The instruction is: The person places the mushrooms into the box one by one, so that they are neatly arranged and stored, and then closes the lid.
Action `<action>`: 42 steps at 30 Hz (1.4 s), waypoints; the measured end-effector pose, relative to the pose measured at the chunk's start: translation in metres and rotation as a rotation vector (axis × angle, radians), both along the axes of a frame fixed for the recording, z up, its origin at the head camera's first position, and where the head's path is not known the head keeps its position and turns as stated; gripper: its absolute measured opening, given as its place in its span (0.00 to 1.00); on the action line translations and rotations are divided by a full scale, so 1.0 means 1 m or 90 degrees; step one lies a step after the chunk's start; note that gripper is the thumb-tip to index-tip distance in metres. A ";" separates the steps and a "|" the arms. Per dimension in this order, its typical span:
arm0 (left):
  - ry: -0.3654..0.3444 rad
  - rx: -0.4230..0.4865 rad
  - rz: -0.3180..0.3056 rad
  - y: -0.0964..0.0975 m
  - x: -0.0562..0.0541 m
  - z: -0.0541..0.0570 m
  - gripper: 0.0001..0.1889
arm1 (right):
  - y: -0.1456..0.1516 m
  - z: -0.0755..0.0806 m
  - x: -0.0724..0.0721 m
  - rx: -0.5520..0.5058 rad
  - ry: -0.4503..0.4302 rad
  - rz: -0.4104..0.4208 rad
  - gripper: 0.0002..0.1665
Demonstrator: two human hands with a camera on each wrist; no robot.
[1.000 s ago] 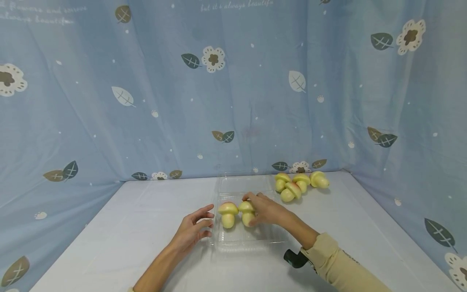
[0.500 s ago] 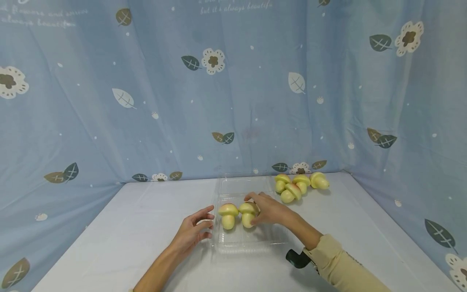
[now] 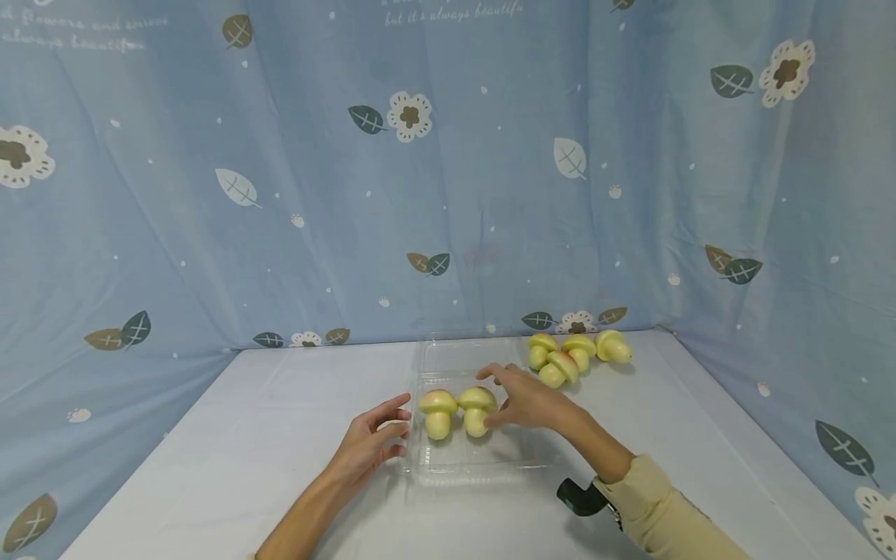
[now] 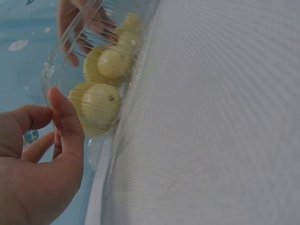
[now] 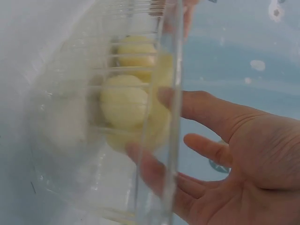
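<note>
A clear plastic clamshell box (image 3: 458,459) lies opened out on the white table, its lid (image 3: 462,355) toward the back. Inside stand two yellow-green, mushroom-shaped pieces with a reddish blush, a left piece (image 3: 438,414) and a right piece (image 3: 477,410), side by side with caps meeting. My left hand (image 3: 367,443) is at the box's left rim, fingers loosely bent; in the left wrist view the fingertips (image 4: 60,101) are right at the rim. Over the box's right part, my right hand (image 3: 528,398) has its fingers spread around the right piece, thumb close to its stem.
Several more mushroom-shaped pieces (image 3: 558,369) sit in a cluster on the table at the back right, beyond the box. A dark wrist-worn device (image 3: 582,496) hangs below the right sleeve. A blue printed curtain (image 3: 462,194) bounds the table's back and sides.
My right hand has loosened from the right piece and drawn slightly to the right, its fingers spreading. That piece shifted a little right earlier and now stands by itself. The left hand stays put.
</note>
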State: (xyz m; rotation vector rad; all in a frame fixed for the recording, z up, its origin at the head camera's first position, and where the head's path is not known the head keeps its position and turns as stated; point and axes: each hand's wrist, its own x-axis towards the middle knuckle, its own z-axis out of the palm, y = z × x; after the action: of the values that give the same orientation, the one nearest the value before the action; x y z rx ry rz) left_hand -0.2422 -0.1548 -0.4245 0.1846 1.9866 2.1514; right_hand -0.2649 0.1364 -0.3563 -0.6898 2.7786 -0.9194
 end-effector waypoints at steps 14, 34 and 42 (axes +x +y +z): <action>-0.007 -0.007 0.005 -0.001 0.000 -0.003 0.31 | 0.018 0.002 0.005 -0.032 -0.005 -0.008 0.40; -0.007 -0.003 -0.009 -0.001 -0.001 0.000 0.32 | 0.058 0.013 0.005 -0.066 0.032 -0.005 0.42; -0.004 -0.003 -0.002 -0.001 -0.003 0.001 0.31 | 0.078 0.015 0.002 -0.068 0.027 -0.023 0.41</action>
State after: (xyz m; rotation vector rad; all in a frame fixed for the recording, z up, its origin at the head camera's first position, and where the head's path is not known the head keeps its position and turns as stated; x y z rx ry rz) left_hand -0.2451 -0.1557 -0.4238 0.1799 1.9873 2.1418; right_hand -0.2633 0.2140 -0.3414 -0.6836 2.8046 -1.0794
